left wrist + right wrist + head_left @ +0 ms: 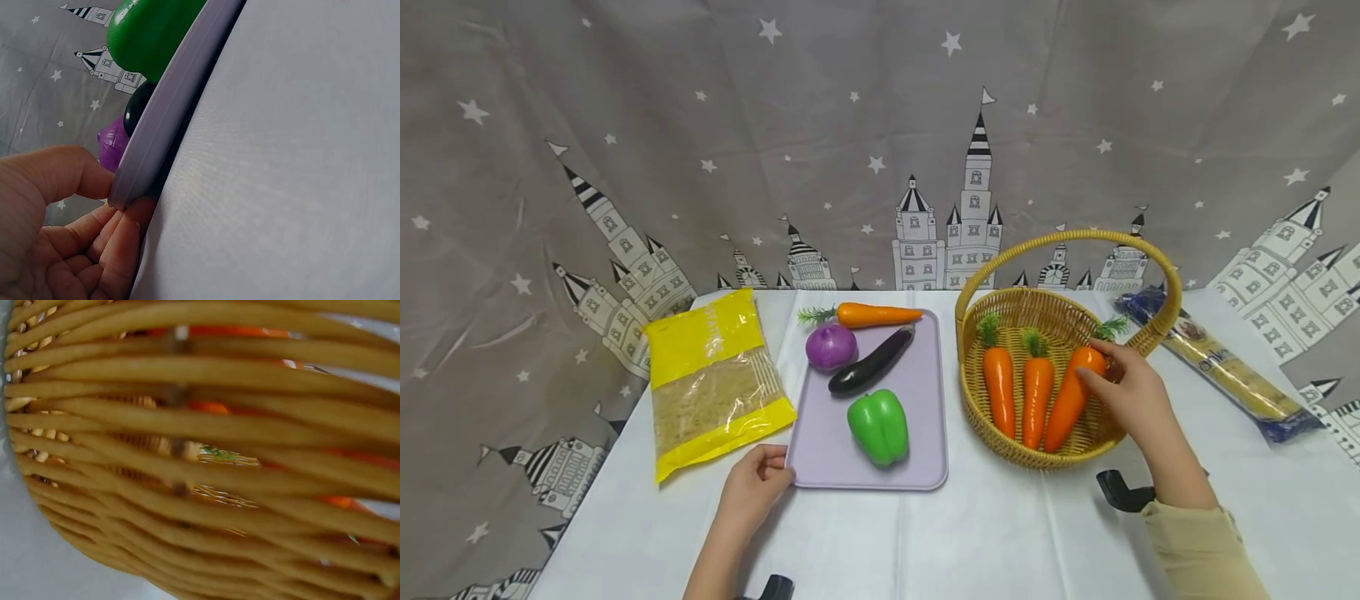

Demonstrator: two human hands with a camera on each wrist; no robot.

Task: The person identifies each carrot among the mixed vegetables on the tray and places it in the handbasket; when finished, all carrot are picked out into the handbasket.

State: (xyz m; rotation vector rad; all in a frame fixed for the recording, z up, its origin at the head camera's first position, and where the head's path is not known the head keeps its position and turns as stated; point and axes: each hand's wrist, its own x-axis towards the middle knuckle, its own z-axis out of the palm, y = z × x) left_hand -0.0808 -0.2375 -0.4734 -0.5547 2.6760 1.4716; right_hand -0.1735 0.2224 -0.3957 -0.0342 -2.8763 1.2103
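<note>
At its near left corner, my left hand (756, 485) pinches the lilac tray (820, 454); in the left wrist view the thumb lies on the tray's rim (150, 134) with fingers beneath. The tray bears a green bell pepper (880, 427), an eggplant (872, 362), a purple onion (831, 347) and a carrot (880, 315) at its far edge. Inside the wicker basket (1030, 457), my right hand (1131, 387) holds the top of the rightmost carrot (1067, 408). Two more carrots, a left one (1000, 392) and a middle one (1037, 396), lie beside it. Basket weave (187, 425) fills the right wrist view.
A yellow bag of pasta (718, 383) lies left of the tray. Right of the basket is a long pasta packet (1232, 367), partly behind the basket's arched handle (1075, 236). A grey curtain (850, 125) with castles hangs behind the white-covered table (985, 533).
</note>
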